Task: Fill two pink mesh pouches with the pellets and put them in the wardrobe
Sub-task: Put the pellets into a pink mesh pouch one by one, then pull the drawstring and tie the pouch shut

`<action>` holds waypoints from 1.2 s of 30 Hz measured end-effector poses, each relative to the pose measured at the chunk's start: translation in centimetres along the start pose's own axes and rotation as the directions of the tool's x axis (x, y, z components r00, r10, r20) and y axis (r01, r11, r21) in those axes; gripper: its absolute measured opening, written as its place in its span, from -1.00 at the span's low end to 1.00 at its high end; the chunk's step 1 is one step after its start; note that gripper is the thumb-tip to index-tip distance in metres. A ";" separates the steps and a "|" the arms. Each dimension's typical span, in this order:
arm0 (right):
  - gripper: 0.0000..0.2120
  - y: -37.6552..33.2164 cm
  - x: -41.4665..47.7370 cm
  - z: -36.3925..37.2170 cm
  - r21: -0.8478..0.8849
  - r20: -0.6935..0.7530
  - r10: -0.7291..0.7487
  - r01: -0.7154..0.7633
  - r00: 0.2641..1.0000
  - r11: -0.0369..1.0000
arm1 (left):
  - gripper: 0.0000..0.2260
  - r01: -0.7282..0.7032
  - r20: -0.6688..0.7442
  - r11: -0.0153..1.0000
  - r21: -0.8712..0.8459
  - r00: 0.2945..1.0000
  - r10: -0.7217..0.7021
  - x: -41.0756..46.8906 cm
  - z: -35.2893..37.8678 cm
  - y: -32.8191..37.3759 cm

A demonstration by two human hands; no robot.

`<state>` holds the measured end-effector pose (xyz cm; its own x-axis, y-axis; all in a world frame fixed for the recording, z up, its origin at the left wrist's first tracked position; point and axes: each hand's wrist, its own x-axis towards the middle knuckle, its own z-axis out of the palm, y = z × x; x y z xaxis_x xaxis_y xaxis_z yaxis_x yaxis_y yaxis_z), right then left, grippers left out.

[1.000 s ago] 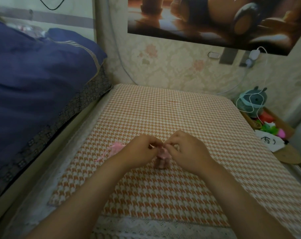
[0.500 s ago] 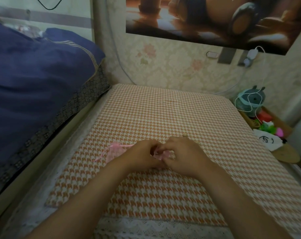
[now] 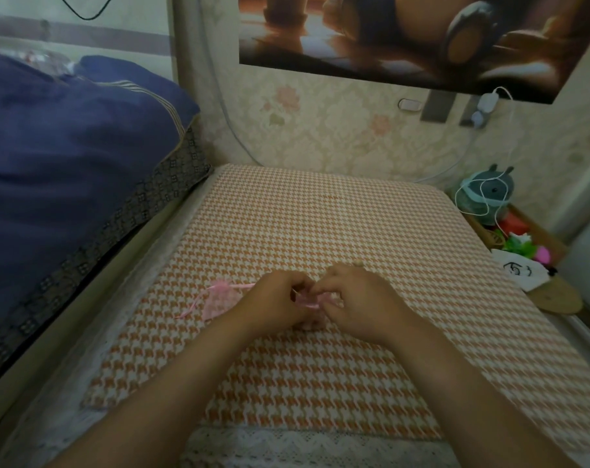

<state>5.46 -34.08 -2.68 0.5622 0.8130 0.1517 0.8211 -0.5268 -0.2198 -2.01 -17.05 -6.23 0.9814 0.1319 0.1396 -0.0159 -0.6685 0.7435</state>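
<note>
Head view: I'm looking down at an orange-and-white houndstooth cushioned surface (image 3: 320,231) with both hands meeting at its middle. My left hand (image 3: 280,300) and right hand (image 3: 357,298) are curled in, fingertips pinched on a small pink mesh drawstring pouch (image 3: 309,304) held between them, low over the surface. Only a sliver of pink shows between the fingers, so I can't tell whether it holds pellets or whether the mouth is drawn closed. The pinch looks like work at the drawstring or opening, my guess only.

A second pink mesh pouch (image 3: 217,298) lies flat on the houndstooth surface just left of the left hand, its thin pink ribbon (image 3: 189,309) trailing toward the near left. It looks limp; contents not readable at this size.

No loose pellets or pellet container visible anywhere. No wardrobe in frame either. Far left is a dark blue quilt (image 3: 67,157); far right a teal plush toy (image 3: 489,194) and small clutter on a side shelf.

Progress, as I judge it: early to mid. One pouch in hand, one waiting, neither put away. Left to do: finish and close both, then carry both to the wardrobe.
</note>
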 end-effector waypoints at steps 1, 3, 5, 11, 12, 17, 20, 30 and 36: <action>-0.72 -0.1 0.0 0.0 -0.030 0.018 -0.007 0.007 1.000 1.000 | -0.80 0.007 0.007 1.000 -0.015 1.000 -0.007 -0.1 0.0 0.1; -0.71 -0.2 0.2 0.0 -0.066 0.032 -0.007 0.009 0.999 0.998 | -0.78 0.017 -0.006 1.000 -0.020 1.000 -0.017 -0.2 0.2 0.2; -0.73 -0.3 0.4 -0.1 -0.071 0.028 -0.009 0.011 1.000 0.997 | -0.80 0.026 -0.035 1.000 0.012 0.999 -0.025 -0.4 0.3 0.4; -0.74 0.0 0.3 0.2 -0.076 0.012 -0.015 0.016 1.000 0.997 | -0.90 0.068 0.000 0.998 -0.005 0.998 -0.068 -0.3 0.1 0.9; -0.73 0.0 0.3 0.2 -0.086 0.037 -0.004 0.007 0.999 0.996 | -0.90 0.077 0.009 0.997 -0.022 0.997 -0.076 -0.3 0.1 0.9; -0.81 0.5 0.2 0.3 0.132 -0.020 0.080 -0.077 0.997 0.988 | -0.78 0.119 -0.048 0.993 0.007 0.992 -0.118 -0.1 0.0 0.5; -0.68 1.2 0.1 0.6 0.259 0.024 0.166 -0.167 0.986 0.951 | -0.76 0.104 -0.022 0.994 0.017 0.994 -0.104 -0.1 -0.4 0.3; -0.90 1.6 0.0 0.7 0.317 0.107 0.230 -0.252 0.967 0.914 | -0.95 0.130 0.041 0.984 0.125 0.990 -0.136 -1.3 -2.7 -0.6; -0.66 2.5 -0.4 0.4 0.419 0.122 0.329 -0.349 0.937 0.839 | -0.77 0.230 -0.046 0.972 0.047 0.973 -0.228 -1.8 -3.8 -0.6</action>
<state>7.29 -35.59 -3.71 0.7842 0.6186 -0.0481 0.4510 -0.6215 -0.6406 -4.45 -14.12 -4.44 0.9494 0.3140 -0.0039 0.2192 -0.6537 0.7244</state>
